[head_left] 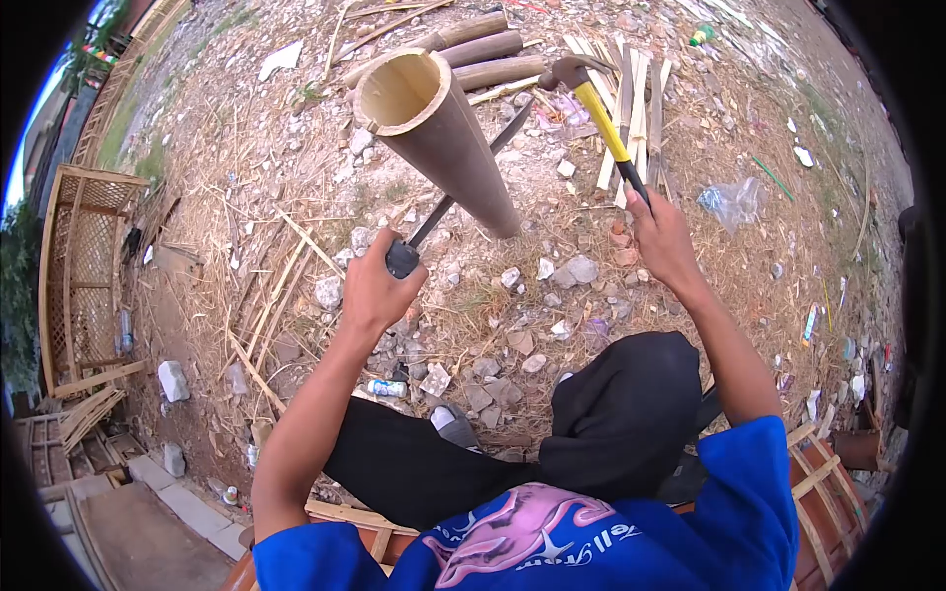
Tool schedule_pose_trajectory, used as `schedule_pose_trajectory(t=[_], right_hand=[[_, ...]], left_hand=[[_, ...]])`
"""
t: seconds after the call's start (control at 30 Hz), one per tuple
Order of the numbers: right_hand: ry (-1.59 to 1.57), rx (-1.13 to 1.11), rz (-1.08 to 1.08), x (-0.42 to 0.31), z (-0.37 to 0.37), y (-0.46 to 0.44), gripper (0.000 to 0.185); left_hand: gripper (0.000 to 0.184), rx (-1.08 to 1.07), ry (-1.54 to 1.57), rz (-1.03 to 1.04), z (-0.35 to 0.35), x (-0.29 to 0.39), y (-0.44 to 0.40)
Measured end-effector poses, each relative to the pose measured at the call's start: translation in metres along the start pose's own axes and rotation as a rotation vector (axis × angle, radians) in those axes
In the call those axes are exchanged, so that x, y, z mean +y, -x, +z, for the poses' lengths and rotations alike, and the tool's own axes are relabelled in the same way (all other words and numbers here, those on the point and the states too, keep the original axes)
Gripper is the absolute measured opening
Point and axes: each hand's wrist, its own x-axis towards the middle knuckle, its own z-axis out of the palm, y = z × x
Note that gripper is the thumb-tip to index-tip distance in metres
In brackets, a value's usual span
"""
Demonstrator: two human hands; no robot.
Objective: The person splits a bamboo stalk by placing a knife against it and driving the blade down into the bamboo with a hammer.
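Observation:
My left hand [377, 286] is closed round the black handle of a long-bladed machete [432, 219]. Its dark blade slants up to the right, passing behind a thick hollow bamboo section [455, 163]; the tip shows beyond the far side. The bamboo stands roughly upright with its pale cut rim towards me, and I cannot tell whether the blade touches it. In my right hand [666, 244] is a hammer [599, 116] with a yellow and black handle. The hammer's head is raised, to the right of the bamboo and apart from it.
Several bamboo poles [483, 49] lie at the back, with split strips [639, 108] to their right. Stones [576, 271] and dry straw litter the ground before my knees. A clear plastic bag [737, 202] lies at right. A lattice frame [89, 276] stands at left.

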Motion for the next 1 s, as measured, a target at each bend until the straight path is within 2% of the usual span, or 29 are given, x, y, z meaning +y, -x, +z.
schedule_pose_trajectory(t=[0.1, 0.2, 0.23, 0.33, 0.47, 0.57, 0.67, 0.7, 0.73, 0.8, 0.9, 1.0], right_hand=[[-0.131, -0.009, -0.071, -0.043, -0.008, 0.000, 0.048], [0.040, -0.080, -0.158, -0.039, 0.012, 0.010, 0.046], [0.137, -0.190, -0.050, -0.035, 0.018, 0.009, 0.045], [0.085, -0.127, -0.069, -0.032, 0.017, 0.003, 0.045], [-0.019, -0.005, -0.163, -0.071, -0.036, -0.005, 0.048], [-0.450, 0.055, -0.214, -0.098, -0.069, -0.001, 0.047], [-0.682, 0.127, -0.394, -0.056, -0.025, -0.009, 0.044], [-0.356, 0.098, -0.289, -0.034, -0.004, -0.008, 0.044], [0.125, -0.117, -0.109, -0.012, 0.005, -0.013, 0.045], [0.136, -0.152, 0.007, 0.007, 0.013, -0.013, 0.048], [0.028, 0.010, -0.058, -0.016, -0.001, -0.010, 0.052], [-0.087, 0.064, -0.079, -0.052, -0.024, -0.012, 0.053]], left_hand=[[0.041, 0.009, -0.006, -0.005, 0.000, 0.003, 0.002], [0.041, 0.029, -0.014, -0.005, 0.003, -0.001, 0.005], [0.041, 0.037, -0.016, -0.006, 0.004, -0.004, 0.007], [0.038, 0.028, -0.005, 0.026, 0.014, -0.004, 0.003], [0.038, 0.028, 0.019, 0.023, 0.015, 0.003, -0.010], [0.037, 0.031, 0.025, 0.035, 0.017, 0.001, -0.014], [0.039, 0.044, 0.036, 0.030, 0.018, 0.001, -0.013], [0.039, 0.050, 0.064, 0.035, 0.019, 0.001, -0.012], [0.039, 0.048, 0.054, 0.031, 0.019, 0.002, -0.016], [0.040, 0.015, 0.012, 0.021, 0.018, 0.001, -0.014], [0.037, -0.005, -0.026, 0.047, 0.019, 0.004, -0.012], [0.037, 0.016, -0.003, 0.066, 0.021, 0.000, -0.011]])
